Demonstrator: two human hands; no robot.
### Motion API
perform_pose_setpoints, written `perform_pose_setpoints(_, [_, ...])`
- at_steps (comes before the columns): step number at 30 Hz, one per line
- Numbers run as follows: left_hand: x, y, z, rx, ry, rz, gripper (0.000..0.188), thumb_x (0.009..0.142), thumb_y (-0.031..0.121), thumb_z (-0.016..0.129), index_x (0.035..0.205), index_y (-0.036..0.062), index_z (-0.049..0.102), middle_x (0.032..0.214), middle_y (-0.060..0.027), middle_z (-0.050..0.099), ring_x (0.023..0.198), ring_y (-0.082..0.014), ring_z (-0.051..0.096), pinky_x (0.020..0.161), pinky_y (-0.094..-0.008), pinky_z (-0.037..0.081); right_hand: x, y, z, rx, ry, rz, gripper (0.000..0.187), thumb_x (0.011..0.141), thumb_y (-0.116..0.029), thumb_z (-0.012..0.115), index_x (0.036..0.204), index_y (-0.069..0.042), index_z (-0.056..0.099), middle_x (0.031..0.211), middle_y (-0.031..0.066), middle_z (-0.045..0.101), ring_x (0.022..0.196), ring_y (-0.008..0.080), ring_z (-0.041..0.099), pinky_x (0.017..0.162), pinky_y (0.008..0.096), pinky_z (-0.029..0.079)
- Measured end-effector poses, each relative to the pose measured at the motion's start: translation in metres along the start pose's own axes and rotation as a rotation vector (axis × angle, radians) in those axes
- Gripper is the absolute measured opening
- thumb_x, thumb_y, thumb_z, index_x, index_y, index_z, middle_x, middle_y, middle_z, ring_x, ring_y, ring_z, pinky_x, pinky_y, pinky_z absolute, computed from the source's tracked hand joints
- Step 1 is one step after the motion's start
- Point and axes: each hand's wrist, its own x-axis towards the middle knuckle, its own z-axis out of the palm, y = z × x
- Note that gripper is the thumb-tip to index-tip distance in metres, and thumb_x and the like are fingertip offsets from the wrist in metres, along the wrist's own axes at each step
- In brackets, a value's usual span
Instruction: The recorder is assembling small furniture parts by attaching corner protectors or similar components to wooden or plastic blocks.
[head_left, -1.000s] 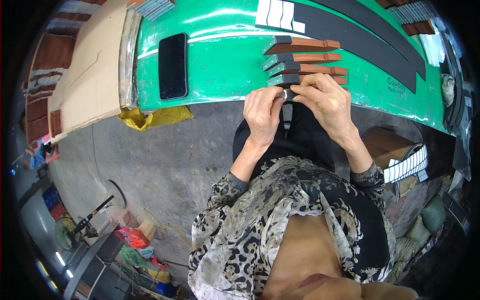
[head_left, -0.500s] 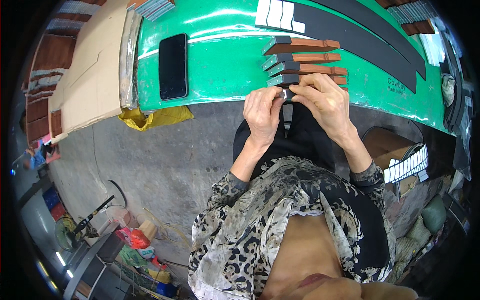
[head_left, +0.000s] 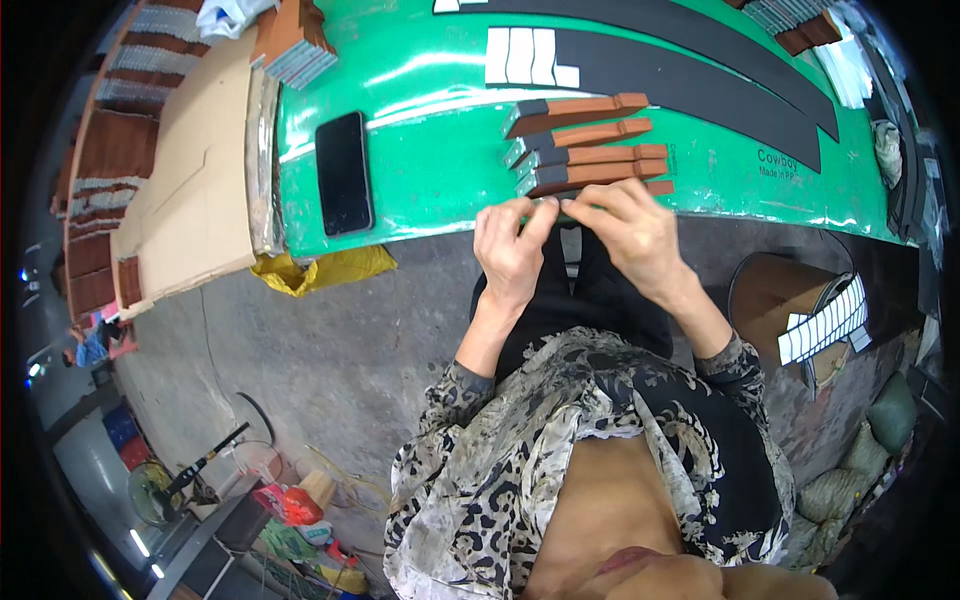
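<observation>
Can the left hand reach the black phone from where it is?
Likely yes: the left hand is in a pinch, but the black phone lies uncovered on the green tabletop to its left, nothing visible between them.

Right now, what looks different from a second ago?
The left hand and right hand drew their fingertips closer; the white bit between them no longer shows. Any release is unclear. The view tilted with the camera. The phone and brown pieces stayed on the green table.

Several brown sticks point(head_left: 577, 137) lie in a row near the front edge of the green worktop point(head_left: 430, 170). Their black ends with grey tips point left. The nearest is partly hidden.
</observation>
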Motion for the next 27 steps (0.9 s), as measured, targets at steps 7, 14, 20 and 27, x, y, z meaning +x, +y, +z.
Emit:
perform_pose_setpoints(7, [0.004, 0.005, -0.004, 0.085, -0.085, 0.040, 0.030, 0.068, -0.002, 0.065, 0.095, 0.0113, 0.065, 0.080, -0.0081, 0.057, 0.069, -0.0248, 0.056, 0.060, -0.0351, 0.045, -0.004, 0.007, -0.008, 0.127, 0.023, 0.038, 0.031, 0.067, 0.002, 0.063, 0.095, -0.008, 0.067, 0.090, 0.0042, 0.062, 0.075, 0.0228, 0.059, 0.061, 0.0334, 0.051])
perform_pose_setpoints(14, [-0.004, 0.003, -0.015, 0.012, -0.146, 0.012, 0.041, 0.069, -0.001, 0.067, 0.107, 0.0129, 0.057, 0.087, -0.0081, 0.054, 0.075, -0.0257, 0.055, 0.064, -0.0366, 0.044, -0.015, 0.037, -0.047, 0.262, 0.299, 0.443, 0.010, 0.086, -0.001, 0.055, 0.094, -0.002, 0.061, 0.086, 0.0079, 0.061, 0.083, 0.0174, 0.060, 0.071, 0.0292, 0.047])
perform_pose_setpoints(20, [-0.016, -0.021, -0.016, -0.216, -0.184, -0.185, 0.070, 0.068, 0.009, 0.076, 0.126, 0.0030, 0.037, 0.112, -0.0180, 0.051, 0.100, -0.0339, 0.053, 0.084, -0.0406, 0.043, -0.050, 0.098, -0.030, 0.778, 0.468, 0.807, 0.031, 0.100, -0.027, 0.037, 0.113, -0.005, 0.053, 0.094, 0.0053, 0.059, 0.093, 0.0143, 0.056, 0.085, 0.0295, 0.044])
perform_pose_setpoints(27, [0.010, -0.028, -0.014, -0.402, -0.519, -0.426, 0.138, 0.046, 0.072, 0.072, 0.142, -0.0035, 0.007, 0.145, -0.0247, 0.017, 0.135, -0.0356, 0.018, 0.109, -0.0445, 0.019, -0.019, 0.085, 0.027, 0.997, 0.369, 0.740, 0.060, 0.098, -0.049, 0.022, 0.137, -0.005, 0.038, 0.140, 0.0103, 0.039, 0.131, 0.0207, 0.032, 0.108, 0.0340, 0.023])
